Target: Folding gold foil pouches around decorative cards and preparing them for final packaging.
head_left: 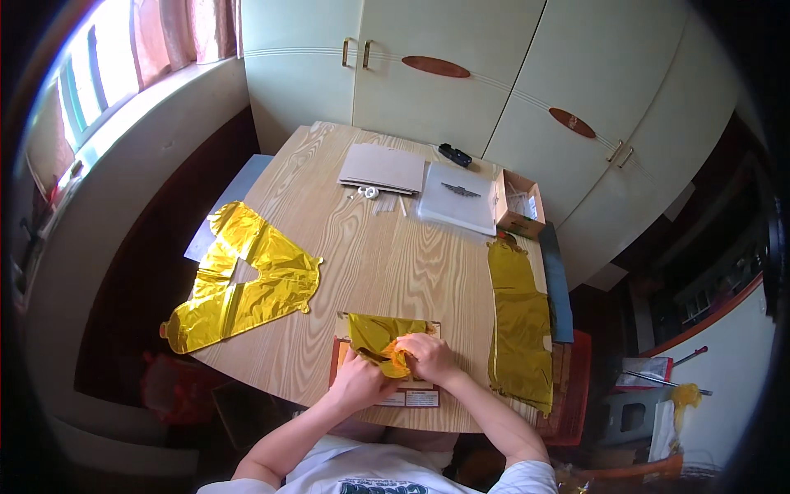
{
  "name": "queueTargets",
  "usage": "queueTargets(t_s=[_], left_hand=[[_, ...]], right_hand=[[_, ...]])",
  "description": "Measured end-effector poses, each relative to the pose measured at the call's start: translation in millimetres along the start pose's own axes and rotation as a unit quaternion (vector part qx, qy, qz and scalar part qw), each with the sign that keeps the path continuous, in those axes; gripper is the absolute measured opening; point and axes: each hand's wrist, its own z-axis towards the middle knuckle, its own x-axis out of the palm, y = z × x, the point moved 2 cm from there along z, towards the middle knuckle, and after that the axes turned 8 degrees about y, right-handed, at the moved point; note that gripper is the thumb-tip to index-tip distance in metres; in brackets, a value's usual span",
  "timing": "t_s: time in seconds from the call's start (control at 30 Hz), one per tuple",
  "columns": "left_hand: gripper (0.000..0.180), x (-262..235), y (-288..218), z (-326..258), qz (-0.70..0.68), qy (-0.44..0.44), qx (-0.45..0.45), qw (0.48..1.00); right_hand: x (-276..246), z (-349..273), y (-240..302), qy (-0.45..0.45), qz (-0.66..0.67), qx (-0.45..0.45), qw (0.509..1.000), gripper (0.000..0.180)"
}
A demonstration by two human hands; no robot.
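At the near edge of the table, a gold foil balloon (370,331), flat and partly folded, lies over a piece of cardboard (340,350) with printed panels. My left hand (362,383) grips its near edge, fingers curled and partly hidden. On its right side my right hand (426,354) pinches the crumpled foil, close to my left hand. To the left, another deflated gold foil balloon (276,284) is spread out with a hole through its middle. Along the right edge lies a long strip of flattened gold foil balloons (520,325).
Toward the back are grey-beige cardboard sheets (383,166), a clear plastic bag stack (457,202), a small open box (518,210) and a black object (454,155). A white roll (368,193) and short clear sticks (384,206) lie nearby. Cabinets (444,58) stand behind the table (354,255).
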Motion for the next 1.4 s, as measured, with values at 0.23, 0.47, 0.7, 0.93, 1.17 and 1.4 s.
queueTargets(t_s=[0.23, 0.47, 0.7, 0.93, 1.17, 1.4], left_hand=[[0.012, -78.1, 37.5, -9.3, -0.041, 0.057, -0.114, 0.991], [0.057, -24.5, 66.2, 47.6, 0.029, 0.147, -0.028, 0.988], [0.064, 1.2, 58.7, 34.8, 0.120, 0.121, -0.008, 0.985], [0.065, -4.4, 52.4, 31.0, 0.141, 0.122, 0.002, 0.982], [0.067, -3.6, 50.9, 28.5, 0.141, 0.117, 0.002, 0.983], [0.067, -3.0, 51.9, 30.4, 0.124, 0.098, 0.006, 0.987]], right_hand=[[-5.2, 3.7, 10.8, -0.013, -0.043, -0.041, 0.998, 0.008], [-8.9, 5.2, 14.8, -0.017, -0.066, -0.044, 0.997, 0.011], [-11.7, 5.2, 17.9, -0.028, -0.064, -0.049, 0.996, 0.011], [-16.5, 2.5, 18.1, -0.014, -0.025, -0.062, 0.998, 0.012], [-10.0, 26.9, 28.9, 0.005, -0.054, 0.106, 0.993, 0.040], [27.6, 12.7, 24.9, 0.064, -0.148, 0.129, 0.978, 0.060]])
